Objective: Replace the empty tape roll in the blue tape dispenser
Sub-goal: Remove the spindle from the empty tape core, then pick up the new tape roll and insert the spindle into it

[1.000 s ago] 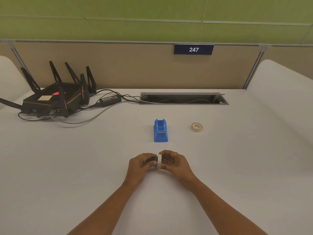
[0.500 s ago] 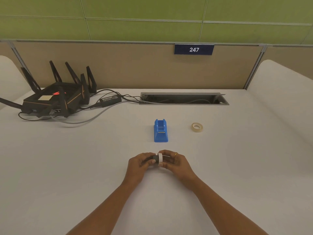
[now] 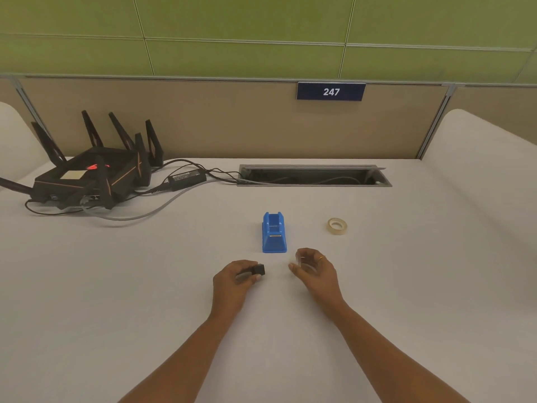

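Note:
The blue tape dispenser point(image 3: 274, 234) stands on the white desk point(image 3: 145, 286), its roll slot empty. A fresh beige tape roll point(image 3: 337, 226) lies flat to its right. Just in front of the dispenser, my left hand point(image 3: 232, 282) pinches a small black spindle point(image 3: 257, 269). My right hand point(image 3: 315, 269) is curled around a pale, thin empty roll ring point(image 3: 300, 259), mostly hidden by the fingers. The two hands are a short gap apart.
A black router point(image 3: 90, 177) with several antennas sits at the back left, with a power adapter point(image 3: 187, 178) and cables trailing to a cable slot point(image 3: 313, 176) at the desk's back edge. A beige partition rises behind.
The hands were together with the white ring on the black spindle. Now they have separated: the ring went right with my right hand, the spindle stayed in my left.

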